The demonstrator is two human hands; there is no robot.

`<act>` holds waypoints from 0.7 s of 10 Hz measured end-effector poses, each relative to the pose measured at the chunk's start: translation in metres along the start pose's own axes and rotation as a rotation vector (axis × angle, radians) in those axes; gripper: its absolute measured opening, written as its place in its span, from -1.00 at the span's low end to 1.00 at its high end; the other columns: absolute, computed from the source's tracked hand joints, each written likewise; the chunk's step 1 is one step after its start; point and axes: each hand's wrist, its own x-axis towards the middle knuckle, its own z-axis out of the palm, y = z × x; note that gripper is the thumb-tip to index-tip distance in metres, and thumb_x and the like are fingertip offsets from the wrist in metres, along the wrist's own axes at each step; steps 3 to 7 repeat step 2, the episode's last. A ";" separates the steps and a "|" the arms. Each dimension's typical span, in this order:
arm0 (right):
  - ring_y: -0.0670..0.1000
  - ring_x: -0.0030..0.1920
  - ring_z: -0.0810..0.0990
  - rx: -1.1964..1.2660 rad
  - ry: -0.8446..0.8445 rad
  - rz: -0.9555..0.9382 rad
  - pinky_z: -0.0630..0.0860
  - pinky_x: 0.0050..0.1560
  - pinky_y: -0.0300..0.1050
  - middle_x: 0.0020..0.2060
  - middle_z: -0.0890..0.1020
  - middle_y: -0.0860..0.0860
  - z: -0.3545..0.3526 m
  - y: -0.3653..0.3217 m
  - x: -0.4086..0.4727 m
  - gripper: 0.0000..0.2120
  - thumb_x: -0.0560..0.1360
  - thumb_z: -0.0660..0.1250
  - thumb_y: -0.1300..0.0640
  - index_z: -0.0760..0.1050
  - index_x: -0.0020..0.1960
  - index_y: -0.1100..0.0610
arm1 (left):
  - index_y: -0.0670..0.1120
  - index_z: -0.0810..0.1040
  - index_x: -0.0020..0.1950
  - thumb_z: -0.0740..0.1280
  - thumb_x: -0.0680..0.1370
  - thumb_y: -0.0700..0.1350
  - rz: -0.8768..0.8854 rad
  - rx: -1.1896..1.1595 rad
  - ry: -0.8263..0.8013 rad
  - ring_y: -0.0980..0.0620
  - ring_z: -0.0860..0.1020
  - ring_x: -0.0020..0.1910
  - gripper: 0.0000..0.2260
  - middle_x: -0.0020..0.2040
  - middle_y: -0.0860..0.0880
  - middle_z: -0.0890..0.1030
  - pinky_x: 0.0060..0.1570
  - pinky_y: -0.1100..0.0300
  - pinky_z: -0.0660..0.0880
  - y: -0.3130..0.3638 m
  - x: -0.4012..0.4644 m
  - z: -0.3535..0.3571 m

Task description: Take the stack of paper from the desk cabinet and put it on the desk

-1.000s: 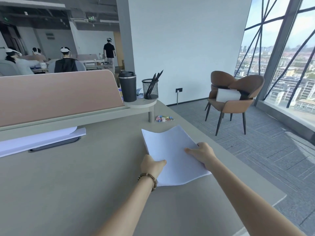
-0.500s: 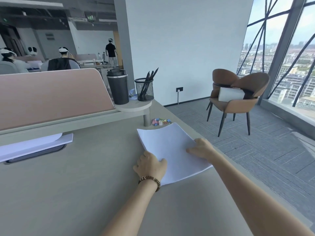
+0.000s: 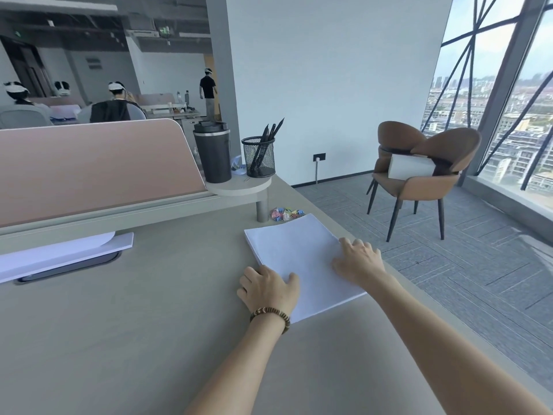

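The white stack of paper lies flat on the beige desk, near its right edge. My left hand, with a bead bracelet on the wrist, sits at the stack's near left edge. Its thumb is on the paper and its fingers rest on the desk beside it. My right hand lies palm down on the stack's right side with the fingers spread. Neither hand grips the stack. The desk cabinet is out of view.
A pink divider backs the desk, with more white paper below it. A black cup and mesh pen holder stand on a round shelf, coloured clips beneath. Brown chairs stand to the right. People sit beyond.
The stack's lifted far end has settled flat on the desk. My left hand went from pinching the near edge to resting beside it, and my right hand flattened on top.
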 end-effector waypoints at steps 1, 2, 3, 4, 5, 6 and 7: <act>0.22 0.30 0.43 0.032 0.023 -0.007 0.34 0.27 0.13 0.25 0.47 0.16 -0.007 -0.001 -0.009 -0.55 0.55 0.15 -0.03 0.33 0.41 0.08 | -0.15 0.41 0.33 0.24 0.49 0.23 0.019 -0.029 -0.032 -0.19 0.32 0.36 -0.43 0.36 -0.15 0.34 0.28 -0.06 0.25 -0.002 -0.003 -0.010; 0.23 0.35 0.41 0.116 0.081 -0.011 0.33 0.31 0.12 0.32 0.45 0.18 -0.007 -0.005 -0.022 -0.52 0.59 0.16 -0.06 0.29 0.47 0.06 | -0.09 0.38 0.35 0.28 0.47 0.21 0.074 -0.021 -0.026 -0.20 0.33 0.37 -0.44 0.38 -0.17 0.34 0.30 -0.06 0.25 -0.012 -0.010 -0.021; 0.23 0.35 0.41 0.116 0.081 -0.011 0.33 0.31 0.12 0.32 0.45 0.18 -0.007 -0.005 -0.022 -0.52 0.59 0.16 -0.06 0.29 0.47 0.06 | -0.09 0.38 0.35 0.28 0.47 0.21 0.074 -0.021 -0.026 -0.20 0.33 0.37 -0.44 0.38 -0.17 0.34 0.30 -0.06 0.25 -0.012 -0.010 -0.021; 0.23 0.35 0.41 0.116 0.081 -0.011 0.33 0.31 0.12 0.32 0.45 0.18 -0.007 -0.005 -0.022 -0.52 0.59 0.16 -0.06 0.29 0.47 0.06 | -0.09 0.38 0.35 0.28 0.47 0.21 0.074 -0.021 -0.026 -0.20 0.33 0.37 -0.44 0.38 -0.17 0.34 0.30 -0.06 0.25 -0.012 -0.010 -0.021; 0.23 0.35 0.41 0.116 0.081 -0.011 0.33 0.31 0.12 0.32 0.45 0.18 -0.007 -0.005 -0.022 -0.52 0.59 0.16 -0.06 0.29 0.47 0.06 | -0.09 0.38 0.35 0.28 0.47 0.21 0.074 -0.021 -0.026 -0.20 0.33 0.37 -0.44 0.38 -0.17 0.34 0.30 -0.06 0.25 -0.012 -0.010 -0.021; 0.23 0.35 0.41 0.116 0.081 -0.011 0.33 0.31 0.12 0.32 0.45 0.18 -0.007 -0.005 -0.022 -0.52 0.59 0.16 -0.06 0.29 0.47 0.06 | -0.09 0.38 0.35 0.28 0.47 0.21 0.074 -0.021 -0.026 -0.20 0.33 0.37 -0.44 0.38 -0.17 0.34 0.30 -0.06 0.25 -0.012 -0.010 -0.021; 0.23 0.35 0.41 0.116 0.081 -0.011 0.33 0.31 0.12 0.32 0.45 0.18 -0.007 -0.005 -0.022 -0.52 0.59 0.16 -0.06 0.29 0.47 0.06 | -0.09 0.38 0.35 0.28 0.47 0.21 0.074 -0.021 -0.026 -0.20 0.33 0.37 -0.44 0.38 -0.17 0.34 0.30 -0.06 0.25 -0.012 -0.010 -0.021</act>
